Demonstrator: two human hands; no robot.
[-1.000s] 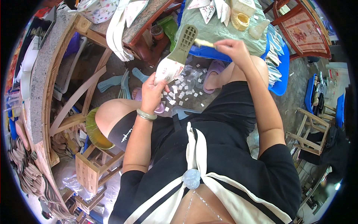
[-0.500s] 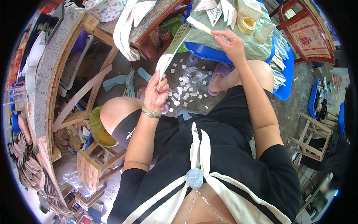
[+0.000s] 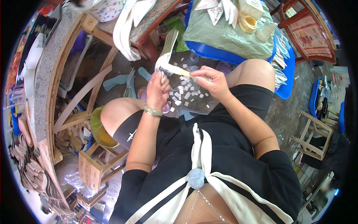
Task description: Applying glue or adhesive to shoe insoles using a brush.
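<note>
My left hand (image 3: 157,89) is closed on one end of a long, pale shoe insole (image 3: 166,49), which points up and away from me. In my right hand (image 3: 212,80) is the handle of a glue brush (image 3: 177,70) with a whitish, crusted stem. Its bristle end lies against the insole just above my left fingers. Over the blue tray, a green sheet (image 3: 212,41) bears a crusted yellow glue pot (image 3: 247,24), a white block-like container (image 3: 250,8) and several white triangular pieces (image 3: 215,15).
Small white squares (image 3: 181,89) are scattered on the floor between my feet. Wooden stools (image 3: 91,168) stand at the left, beside a stone-topped bench (image 3: 44,71). A blue tray (image 3: 286,84) with more insoles is at the right, near a red wooden chair (image 3: 307,33).
My right hand has brought the brush down and left from above the green sheet onto the insole near my left hand. My left hand stays nearly in place.
</note>
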